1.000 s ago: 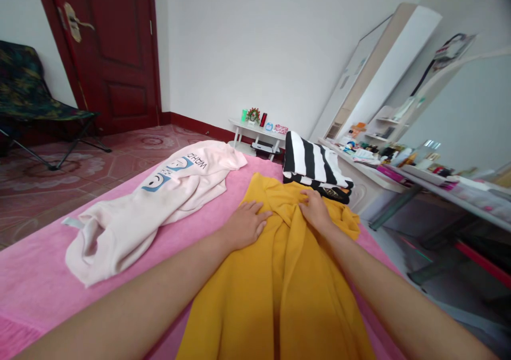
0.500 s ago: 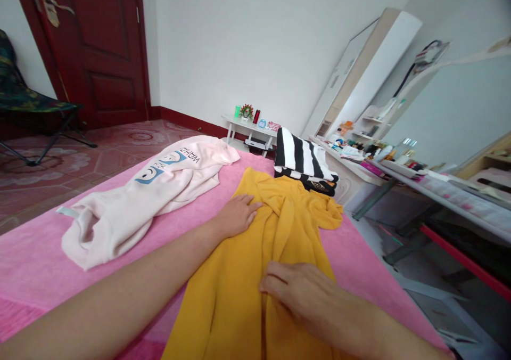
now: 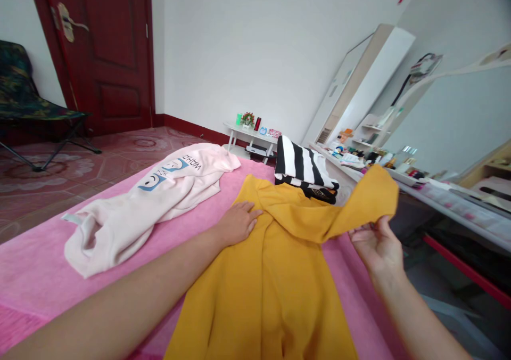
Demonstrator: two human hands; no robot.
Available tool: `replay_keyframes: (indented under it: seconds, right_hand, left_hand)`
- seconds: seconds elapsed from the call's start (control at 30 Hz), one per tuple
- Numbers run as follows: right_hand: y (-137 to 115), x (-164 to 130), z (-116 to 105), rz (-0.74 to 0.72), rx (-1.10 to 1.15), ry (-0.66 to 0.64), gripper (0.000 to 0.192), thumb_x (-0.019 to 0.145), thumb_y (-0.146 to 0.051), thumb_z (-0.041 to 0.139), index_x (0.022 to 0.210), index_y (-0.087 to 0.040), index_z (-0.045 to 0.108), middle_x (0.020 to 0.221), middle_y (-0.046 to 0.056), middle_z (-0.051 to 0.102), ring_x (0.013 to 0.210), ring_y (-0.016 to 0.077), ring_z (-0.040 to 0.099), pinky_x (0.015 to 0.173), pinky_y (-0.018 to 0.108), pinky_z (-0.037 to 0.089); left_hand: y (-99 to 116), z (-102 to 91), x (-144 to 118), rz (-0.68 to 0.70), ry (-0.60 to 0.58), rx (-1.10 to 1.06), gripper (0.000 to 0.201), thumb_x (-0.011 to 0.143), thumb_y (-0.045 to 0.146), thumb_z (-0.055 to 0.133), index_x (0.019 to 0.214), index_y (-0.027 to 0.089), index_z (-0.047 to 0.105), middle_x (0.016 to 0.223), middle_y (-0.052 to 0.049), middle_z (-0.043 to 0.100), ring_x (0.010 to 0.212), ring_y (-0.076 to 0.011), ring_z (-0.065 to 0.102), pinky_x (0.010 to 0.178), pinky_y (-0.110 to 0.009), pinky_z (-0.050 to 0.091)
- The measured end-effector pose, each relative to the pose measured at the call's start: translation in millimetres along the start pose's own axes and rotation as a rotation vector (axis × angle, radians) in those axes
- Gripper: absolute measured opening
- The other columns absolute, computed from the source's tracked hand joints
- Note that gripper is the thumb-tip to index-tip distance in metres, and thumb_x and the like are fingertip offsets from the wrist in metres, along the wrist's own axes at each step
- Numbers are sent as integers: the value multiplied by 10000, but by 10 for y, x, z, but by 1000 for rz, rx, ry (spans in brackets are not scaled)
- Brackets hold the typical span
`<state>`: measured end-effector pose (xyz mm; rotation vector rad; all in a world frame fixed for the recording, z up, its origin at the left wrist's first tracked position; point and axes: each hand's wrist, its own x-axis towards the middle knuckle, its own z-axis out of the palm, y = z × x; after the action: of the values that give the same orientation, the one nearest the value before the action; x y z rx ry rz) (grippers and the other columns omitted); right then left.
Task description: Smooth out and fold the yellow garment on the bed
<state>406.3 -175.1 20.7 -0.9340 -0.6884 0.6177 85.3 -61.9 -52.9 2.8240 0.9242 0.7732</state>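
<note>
A mustard-yellow garment [image 3: 275, 280] lies spread on the pink bed cover [image 3: 35, 275] in front of me. My left hand [image 3: 237, 222] rests flat on its upper left part, fingers apart, pressing it down. My right hand [image 3: 377, 245] grips the garment's right sleeve [image 3: 365, 197] and holds it lifted out to the right, off the bed. A pale pink sweatshirt [image 3: 147, 200] with blue print lies crumpled to the left of my left arm. A folded black-and-white striped garment [image 3: 301, 165] sits on a dark folded one just beyond the yellow garment.
A small white side table [image 3: 249, 136] with little items stands past the bed's far edge. A long cluttered dresser [image 3: 403, 176] with a mirror runs along the right. A dark red door [image 3: 104, 51] and a folding chair [image 3: 27, 104] are at the far left on tiled floor.
My right hand left the middle of the yellow garment, took its right sleeve and lifted it out to the right. My left hand stayed pressed in place.
</note>
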Motion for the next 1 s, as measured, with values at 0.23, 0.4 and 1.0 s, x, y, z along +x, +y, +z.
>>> replay_keyframes:
  seconds: [0.23,0.4,1.0]
  right_hand:
    - [372,443,-452,-33,-383,154,172,753,-449,467,712,-290,516,940,70,670,962,246,642,749,430,543]
    - [204,608,-145,-146,-523,36,229,723,-436,350,826,-326,523,1068,91,646,1091,258,586,864,467,513]
    - [401,-170,1360,-82,-766,-930,245,708,-344,676,894,-187,650,890,22,664,850,163,612,803,288,461]
  left_hand:
    - [-11,5,-3,7,13,17,407,910,271,376,1289,214,515,1272,-125,504,1159,-262,471,1001,-435,344]
    - [-25,25,-1,-33,13,-48,421,907,275,385,1306,196,491,1319,-128,480,1193,-258,465,1027,-425,335]
    - [-322,-388,179,-447,313,-1096,497,620,401,762,1013,114,660,876,-78,675,760,-189,628,668,-292,514]
